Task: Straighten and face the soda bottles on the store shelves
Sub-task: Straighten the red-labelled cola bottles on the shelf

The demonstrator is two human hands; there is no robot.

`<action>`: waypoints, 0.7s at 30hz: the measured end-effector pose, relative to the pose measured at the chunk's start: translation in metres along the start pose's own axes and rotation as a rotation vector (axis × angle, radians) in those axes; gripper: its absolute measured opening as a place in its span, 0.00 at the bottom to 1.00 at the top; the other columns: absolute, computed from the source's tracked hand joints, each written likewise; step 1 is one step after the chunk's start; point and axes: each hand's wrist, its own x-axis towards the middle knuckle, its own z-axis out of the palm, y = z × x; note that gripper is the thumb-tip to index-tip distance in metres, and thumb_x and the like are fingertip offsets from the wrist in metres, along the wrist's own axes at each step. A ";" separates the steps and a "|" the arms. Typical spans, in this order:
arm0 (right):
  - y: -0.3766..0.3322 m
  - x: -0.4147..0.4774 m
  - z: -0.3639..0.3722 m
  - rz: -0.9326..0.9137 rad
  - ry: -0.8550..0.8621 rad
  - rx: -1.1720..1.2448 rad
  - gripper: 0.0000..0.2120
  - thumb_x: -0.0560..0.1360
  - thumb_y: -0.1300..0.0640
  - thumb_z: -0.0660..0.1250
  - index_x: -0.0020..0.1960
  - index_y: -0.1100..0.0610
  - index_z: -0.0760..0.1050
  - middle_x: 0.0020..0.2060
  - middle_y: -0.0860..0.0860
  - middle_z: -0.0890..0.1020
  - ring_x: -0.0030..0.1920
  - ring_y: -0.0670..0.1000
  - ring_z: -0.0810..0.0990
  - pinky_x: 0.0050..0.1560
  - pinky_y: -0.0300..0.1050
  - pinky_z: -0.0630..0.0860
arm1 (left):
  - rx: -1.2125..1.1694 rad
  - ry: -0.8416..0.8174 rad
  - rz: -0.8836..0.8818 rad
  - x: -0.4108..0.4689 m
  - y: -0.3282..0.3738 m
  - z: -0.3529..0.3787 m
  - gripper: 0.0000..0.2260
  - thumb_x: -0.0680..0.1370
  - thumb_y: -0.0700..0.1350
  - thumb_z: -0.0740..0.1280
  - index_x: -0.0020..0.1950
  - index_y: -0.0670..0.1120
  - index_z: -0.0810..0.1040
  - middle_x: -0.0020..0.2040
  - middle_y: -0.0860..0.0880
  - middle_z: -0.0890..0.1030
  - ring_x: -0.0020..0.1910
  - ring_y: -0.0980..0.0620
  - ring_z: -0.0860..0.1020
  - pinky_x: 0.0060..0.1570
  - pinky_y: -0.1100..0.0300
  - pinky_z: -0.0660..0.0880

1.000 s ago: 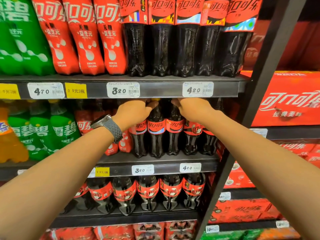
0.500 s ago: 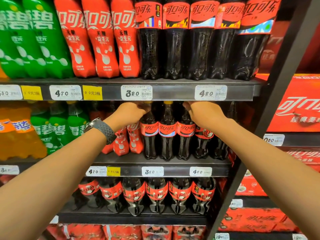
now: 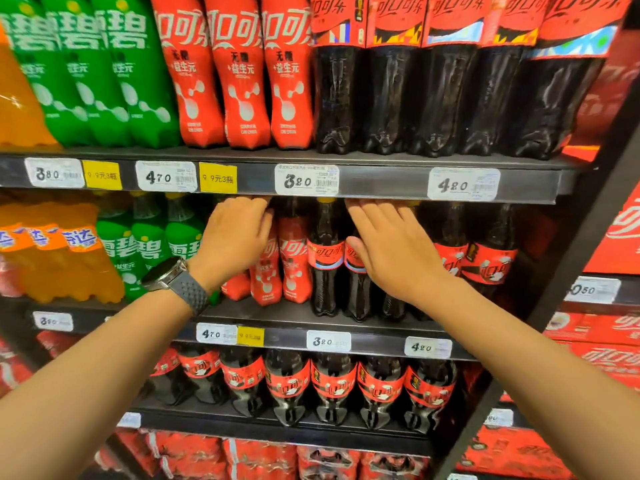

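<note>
Currently, head view only. Middle shelf (image 3: 346,329) is the one being worked, under the price rail (image 3: 381,183) carrying the 3.20 tag (image 3: 306,180) and the 4.20 tag (image 3: 463,184).

Left hand (image 3: 235,237): fingers loosely spread, laid over the shoulders of the red sleeved bottles (image 3: 292,258). Not closed on any one neck as far as can be seen; fingertips run up under the rail, partly hidden. Wristwatch (image 3: 173,275) on this arm.

Right hand (image 3: 391,247): open, palm flat against the cola bottles behind it, thumb touching the red label of one of them. Holding nothing.

Between the hands one cola bottle with a yellow cap (image 3: 325,258) stands upright, label forward. To the right, dark cola bottles (image 3: 485,261) have labels turned at mixed angles and sit a little back from the edge. Green Sprite bottles (image 3: 149,247) and orange soda bottles (image 3: 45,251) to the left look even.

Judgement: step in hand is squaring this cola run. To do it well:
- grip by neck or shoulder, not the label, which may slip or crease
- turn each bottle until its logo faces out
- draw bases level with the shelf lip
- keep neighbours touching, so none tips.

Bottom shelf cola row (image 3: 332,382) also shows uneven labels; likely next.
</note>
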 end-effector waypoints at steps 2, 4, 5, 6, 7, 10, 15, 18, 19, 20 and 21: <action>-0.017 0.020 0.004 -0.002 0.019 0.040 0.18 0.78 0.50 0.60 0.62 0.60 0.73 0.50 0.55 0.80 0.47 0.58 0.77 0.45 0.51 0.70 | 0.083 -0.008 -0.013 -0.001 -0.018 -0.003 0.11 0.78 0.45 0.60 0.40 0.41 0.74 0.37 0.38 0.78 0.38 0.35 0.76 0.38 0.48 0.69; -0.035 0.043 0.006 0.044 0.031 0.102 0.13 0.77 0.50 0.65 0.53 0.59 0.77 0.39 0.56 0.81 0.37 0.60 0.80 0.33 0.46 0.68 | 0.112 -0.033 -0.023 0.001 -0.037 -0.003 0.13 0.79 0.48 0.59 0.45 0.40 0.77 0.40 0.37 0.80 0.40 0.35 0.78 0.39 0.48 0.71; -0.042 0.053 0.007 0.076 0.040 0.135 0.11 0.75 0.51 0.67 0.49 0.60 0.77 0.36 0.57 0.81 0.33 0.61 0.80 0.29 0.44 0.66 | 0.115 -0.054 -0.028 0.002 -0.043 -0.002 0.14 0.80 0.50 0.58 0.49 0.41 0.77 0.43 0.36 0.81 0.42 0.34 0.78 0.39 0.48 0.72; -0.050 0.063 0.011 0.105 0.046 0.151 0.11 0.75 0.51 0.68 0.48 0.60 0.78 0.36 0.59 0.82 0.33 0.62 0.81 0.27 0.44 0.68 | 0.114 -0.089 -0.031 0.003 -0.050 -0.001 0.16 0.81 0.53 0.57 0.54 0.42 0.76 0.47 0.36 0.81 0.43 0.34 0.79 0.40 0.49 0.73; -0.057 0.072 0.015 0.127 0.026 0.149 0.13 0.75 0.51 0.67 0.51 0.60 0.78 0.43 0.62 0.83 0.39 0.64 0.82 0.31 0.48 0.73 | 0.109 -0.133 -0.030 0.004 -0.056 0.001 0.18 0.81 0.56 0.55 0.59 0.44 0.75 0.51 0.36 0.80 0.46 0.34 0.79 0.41 0.49 0.74; -0.074 0.097 0.028 0.197 -0.190 0.096 0.24 0.79 0.46 0.56 0.70 0.58 0.68 0.68 0.63 0.69 0.67 0.65 0.68 0.64 0.58 0.67 | 0.050 -0.284 -0.048 0.012 -0.072 0.009 0.25 0.80 0.63 0.52 0.69 0.49 0.68 0.63 0.39 0.76 0.57 0.37 0.77 0.51 0.47 0.75; -0.089 0.118 0.039 0.335 -0.484 -0.003 0.22 0.75 0.54 0.63 0.69 0.52 0.67 0.67 0.58 0.70 0.65 0.63 0.69 0.62 0.57 0.70 | -0.240 -0.557 -0.184 0.035 -0.084 0.023 0.41 0.70 0.77 0.46 0.75 0.54 0.61 0.75 0.45 0.65 0.70 0.41 0.68 0.69 0.48 0.63; -0.096 0.121 0.038 0.355 -0.566 -0.029 0.24 0.75 0.53 0.64 0.70 0.50 0.66 0.67 0.55 0.71 0.65 0.60 0.70 0.58 0.51 0.72 | -0.417 -0.468 -0.083 0.041 -0.083 0.030 0.35 0.73 0.72 0.53 0.76 0.55 0.60 0.77 0.49 0.61 0.74 0.45 0.62 0.73 0.50 0.58; -0.095 0.122 0.035 0.434 -0.564 0.068 0.20 0.77 0.52 0.61 0.68 0.53 0.68 0.66 0.57 0.72 0.64 0.61 0.71 0.55 0.47 0.72 | -0.475 -0.436 -0.062 0.043 -0.083 0.033 0.32 0.76 0.68 0.56 0.77 0.56 0.59 0.77 0.50 0.59 0.75 0.46 0.60 0.74 0.50 0.55; -0.093 0.123 0.034 0.490 -0.627 0.174 0.17 0.78 0.54 0.58 0.65 0.57 0.71 0.63 0.59 0.74 0.62 0.61 0.73 0.48 0.44 0.71 | -0.507 -0.429 -0.053 0.044 -0.084 0.035 0.31 0.77 0.66 0.57 0.77 0.56 0.58 0.78 0.51 0.58 0.76 0.46 0.58 0.75 0.50 0.54; -0.091 0.123 0.035 0.515 -0.692 0.254 0.16 0.79 0.55 0.56 0.62 0.60 0.73 0.61 0.60 0.76 0.60 0.60 0.74 0.42 0.43 0.70 | -0.511 -0.443 -0.055 0.045 -0.085 0.037 0.31 0.77 0.66 0.56 0.77 0.56 0.57 0.78 0.51 0.57 0.76 0.46 0.58 0.75 0.50 0.53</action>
